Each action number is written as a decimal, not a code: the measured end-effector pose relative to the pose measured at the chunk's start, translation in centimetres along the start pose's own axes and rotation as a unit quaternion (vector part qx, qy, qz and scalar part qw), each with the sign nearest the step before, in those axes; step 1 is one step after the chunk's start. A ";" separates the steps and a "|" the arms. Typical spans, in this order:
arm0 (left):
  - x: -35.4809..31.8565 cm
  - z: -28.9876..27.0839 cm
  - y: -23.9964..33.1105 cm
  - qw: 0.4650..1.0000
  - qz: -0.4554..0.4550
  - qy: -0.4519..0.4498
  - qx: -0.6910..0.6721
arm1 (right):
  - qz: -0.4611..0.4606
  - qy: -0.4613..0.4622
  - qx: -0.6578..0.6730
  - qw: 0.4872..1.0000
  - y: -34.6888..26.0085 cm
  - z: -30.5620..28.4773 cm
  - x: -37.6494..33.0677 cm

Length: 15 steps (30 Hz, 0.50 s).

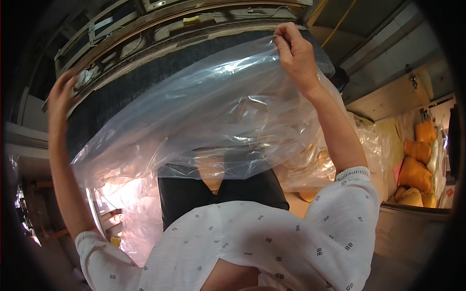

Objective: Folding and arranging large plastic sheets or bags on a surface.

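Clerk: Count from the left, please.
Checker: Left hand, one, raised at the left end of a dark table. It is motion-blurred; whether its fingers hold anything cannot be told.
Clerk: And the table?
Checker: One, its far side edged by a long metal frame, with one small yellow block on the frame's ledge.
Clerk: The main item?
Checker: Clear plastic sheet, one visible span, wrinkled and glossy, lying partly over the table and hanging in front of the person's black trousers.
Clerk: Clothing print?
Checker: White shirt, one, bearing small dark printed characters, repeated.
Clerk: Right hand?
Checker: One, above the table's far right part, fingers drawn narrow, thumb and fingertips pinching the sheet's upper edge.
Clerk: Further right?
Checker: One yellow cord; one wooden panel with one metal fitting; then orange bundles, at least four, stacked behind a dark rim. Whether that rim belongs to a container is unclear.
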State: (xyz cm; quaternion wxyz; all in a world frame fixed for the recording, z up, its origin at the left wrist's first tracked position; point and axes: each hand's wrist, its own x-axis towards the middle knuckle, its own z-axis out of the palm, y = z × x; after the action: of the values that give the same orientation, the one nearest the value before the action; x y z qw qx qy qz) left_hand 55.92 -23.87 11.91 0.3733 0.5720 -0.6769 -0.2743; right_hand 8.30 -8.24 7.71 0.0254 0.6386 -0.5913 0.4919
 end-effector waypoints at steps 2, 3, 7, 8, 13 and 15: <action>-5.0 8.0 10.1 0.982 0.108 -0.150 -0.042 | -0.014 0.006 0.003 1.000 -0.4 -0.1 -0.3; -7.1 11.4 13.1 0.967 0.153 -0.192 -0.073 | -0.041 0.020 0.003 0.999 -0.7 0.0 -0.4; -10.1 23.1 17.0 0.936 0.315 -0.124 -0.094 | -0.083 0.052 -0.007 0.995 -2.4 -0.1 -1.2; -10.5 24.6 17.9 0.938 0.300 -0.137 -0.112 | -0.078 0.059 -0.011 0.995 -2.5 -0.5 -1.5; -12.7 27.9 19.1 0.935 0.167 -0.188 -0.248 | -0.083 0.062 0.015 0.995 -2.2 -2.0 -2.9; -12.7 28.8 18.2 0.928 0.222 -0.130 -0.271 | -0.086 0.032 0.040 0.995 -2.0 -2.5 -3.2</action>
State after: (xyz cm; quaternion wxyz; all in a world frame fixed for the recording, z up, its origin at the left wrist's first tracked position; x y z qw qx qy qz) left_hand 22.79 -9.54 7.53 0.4744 0.2438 -0.7288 -0.4295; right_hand 8.94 -3.77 8.00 0.0612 0.6710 -0.5134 0.5315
